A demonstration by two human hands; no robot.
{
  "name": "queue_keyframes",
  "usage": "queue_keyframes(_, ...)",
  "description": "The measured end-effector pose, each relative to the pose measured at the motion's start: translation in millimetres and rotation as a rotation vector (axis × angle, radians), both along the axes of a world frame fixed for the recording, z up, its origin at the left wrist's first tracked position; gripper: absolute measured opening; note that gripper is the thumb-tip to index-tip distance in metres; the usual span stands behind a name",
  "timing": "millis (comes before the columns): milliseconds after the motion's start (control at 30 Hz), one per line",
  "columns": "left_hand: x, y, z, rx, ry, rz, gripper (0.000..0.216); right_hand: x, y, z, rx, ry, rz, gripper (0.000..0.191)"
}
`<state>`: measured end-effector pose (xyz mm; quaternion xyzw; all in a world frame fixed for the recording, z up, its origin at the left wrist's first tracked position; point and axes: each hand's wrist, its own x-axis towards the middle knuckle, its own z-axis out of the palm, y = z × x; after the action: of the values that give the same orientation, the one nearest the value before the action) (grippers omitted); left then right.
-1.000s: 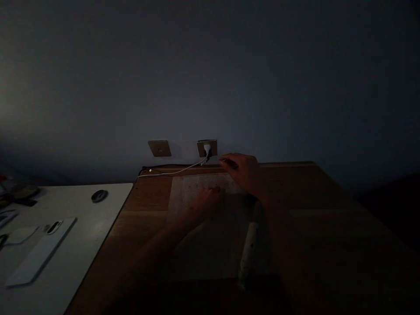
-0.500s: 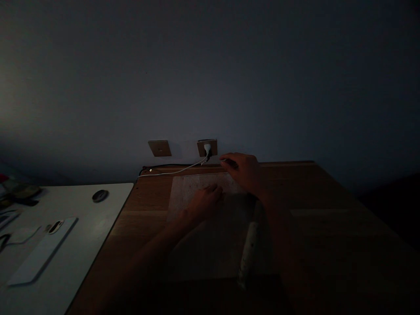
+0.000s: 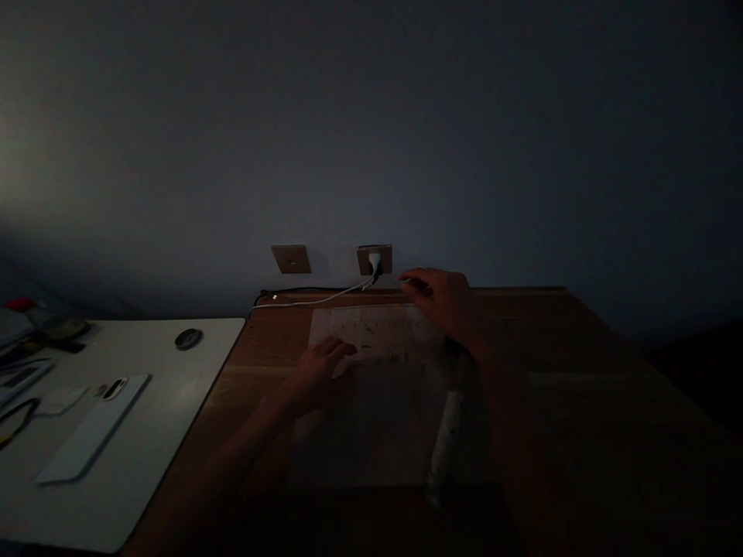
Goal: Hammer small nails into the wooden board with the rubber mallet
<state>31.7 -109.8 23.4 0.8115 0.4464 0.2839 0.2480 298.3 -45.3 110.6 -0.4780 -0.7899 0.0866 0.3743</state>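
Note:
A pale rectangular sheet [image 3: 360, 456] lies on the wooden table, with small dark bits across its far part. Over the sheet's left side is my left hand [image 3: 322, 367], its fingers loosely bent and apart from the thumb, with nothing visible in it. My right hand [image 3: 444, 298] is raised near the sheet's far right corner, fingertips and thumb pinched together. A small light-coloured bit shows at those fingertips, too dim to name. Below my right wrist lies a pale, dark-speckled cylinder [image 3: 446, 433], slanting across the sheet; shadow covers its upper end.
A white plug [image 3: 374, 261] sits in a wall socket, its white cable [image 3: 313, 302] running along the table's back edge. Another wall plate [image 3: 292, 259] is to the left. The white table [image 3: 174, 410] at left holds a phone [image 3: 96, 429] and a round dark object [image 3: 189, 339].
My left hand has moved left across the sheet, away from its middle, and its fingers have spread. My right hand stays pinched in nearly the same place. The view has shifted slightly.

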Motion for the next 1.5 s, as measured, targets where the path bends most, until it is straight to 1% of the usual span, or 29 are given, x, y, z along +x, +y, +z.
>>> queue_keyframes(100, -6, -4, -5.1, -0.014, 0.126, -0.069, 0.022, 2, -7, 6.3, -0.009, -0.021, 0.013, 0.022)
queue_keyframes(167, -5, -4, -7.3, -0.021, 0.146, -0.086, 0.025, 6, -18, 16.4, -0.001, -0.033, 0.017, 0.023)
queue_keyframes(300, 1, 1, -16.2, -0.026, 0.131, -0.043, 0.033, 20, -46, 42.6, 0.083, 0.003, -0.051, 0.024)
queue_keyframes(367, 3, 5, -21.6, -0.030, 0.130, -0.020, 0.031, 26, -54, 47.3, 0.115, 0.023, -0.096, 0.023)
queue_keyframes(400, 4, 7, -23.8, -0.032, 0.125, -0.007, 0.030, 28, -56, 44.9, 0.111, 0.016, -0.104, 0.023)
queue_keyframes(467, 6, 11, -26.3, -0.032, 0.115, 0.019, 0.027, 30, -57, 29.7, 0.046, -0.050, -0.078, 0.024)
queue_keyframes(567, 11, 16, -26.7, -0.037, 0.111, 0.038, 0.030, 29, -59, -11.8, -0.187, -0.236, 0.034, 0.032)
queue_keyframes(600, 13, 17, -26.5, -0.041, 0.100, 0.038, 0.032, 27, -60, -27.0, -0.244, -0.290, 0.051, 0.035)
queue_keyframes(667, 17, 21, -26.4, -0.057, 0.052, 0.033, 0.035, 25, -64, -53.6, -0.322, -0.390, 0.032, 0.042)
queue_keyframes(700, 20, 22, -26.5, -0.069, 0.025, 0.032, 0.036, 24, -66, -63.7, -0.364, -0.431, 0.019, 0.049)
queue_keyframes(767, 24, 24, -26.7, -0.098, -0.003, 0.026, 0.039, 22, -69, -76.5, -0.433, -0.473, -0.012, 0.061)
queue_keyframes(833, 27, 25, -27.0, -0.120, 0.003, 0.008, 0.042, 19, -69, -81.4, -0.485, -0.493, -0.020, 0.065)
queue_keyframes(967, 34, 28, -30.8, -0.093, 0.013, -0.009, 0.042, 16, -60, -83.4, -0.559, -0.529, -0.015, 0.060)
queue_keyframes(1100, 42, 32, -37.7, -0.041, -0.015, -0.029, 0.045, 13, -46, -87.8, -0.567, -0.520, -0.042, 0.045)
queue_keyframes(1167, 47, 34, -40.4, -0.032, -0.044, -0.034, 0.047, 11, -40, -89.3, -0.554, -0.501, -0.027, 0.036)
queue_keyframes(1233, 52, 36, -42.3, -0.038, -0.089, -0.041, 0.046, 8, -35, -90.5, -0.535, -0.477, 0.002, 0.033)
queue_keyframes(1333, 59, 36, -42.8, -0.042, -0.135, -0.058, 0.043, 1, -29, -94.9, -0.509, -0.432, 0.038, 0.039)
queue_keyframes(1433, 61, 31, -39.6, -0.034, -0.116, -0.064, 0.039, -4, -25, -102.7, -0.474, -0.363, 0.043, 0.059)
queue_keyframes(1500, 59, 26, -36.4, -0.030, -0.084, -0.057, 0.036, -6, -22, -107.3, -0.451, -0.301, 0.061, 0.068)
